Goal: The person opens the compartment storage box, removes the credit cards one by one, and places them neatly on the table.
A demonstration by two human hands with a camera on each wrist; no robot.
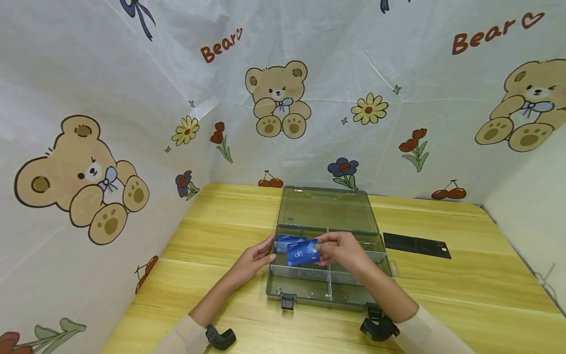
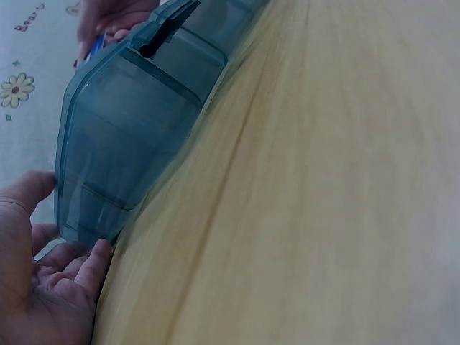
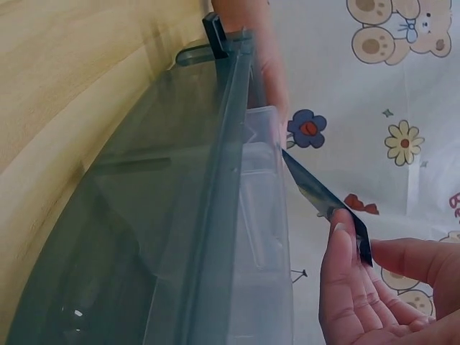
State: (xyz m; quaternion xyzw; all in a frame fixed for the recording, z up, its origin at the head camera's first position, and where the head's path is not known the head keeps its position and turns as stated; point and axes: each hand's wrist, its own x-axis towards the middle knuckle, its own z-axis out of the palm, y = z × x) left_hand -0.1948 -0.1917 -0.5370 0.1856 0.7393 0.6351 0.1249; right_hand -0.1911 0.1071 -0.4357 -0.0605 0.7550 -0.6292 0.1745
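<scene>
My right hand (image 1: 342,250) pinches a blue card (image 1: 300,254) printed with "VIP" by its right end, between thumb and fingers. The card is tilted over the left part of a grey see-through compartment box (image 1: 300,291); in the right wrist view the card (image 3: 323,194) shows nearly edge-on above the box wall. More blue card (image 1: 287,239) shows behind it in the back left compartment, partly covered. My left hand (image 1: 252,263) rests against the box's left side, and the left wrist view shows its thumb and relaxed fingertips touching the wall (image 2: 129,136).
The box lid (image 1: 327,210) lies folded back behind the box. Dividers split the box into several compartments, with a latch (image 1: 287,302) at its front. Flat black pieces (image 1: 415,245) lie on the wooden table (image 1: 477,290) to the right. A bear-print sheet (image 1: 327,49) hangs behind.
</scene>
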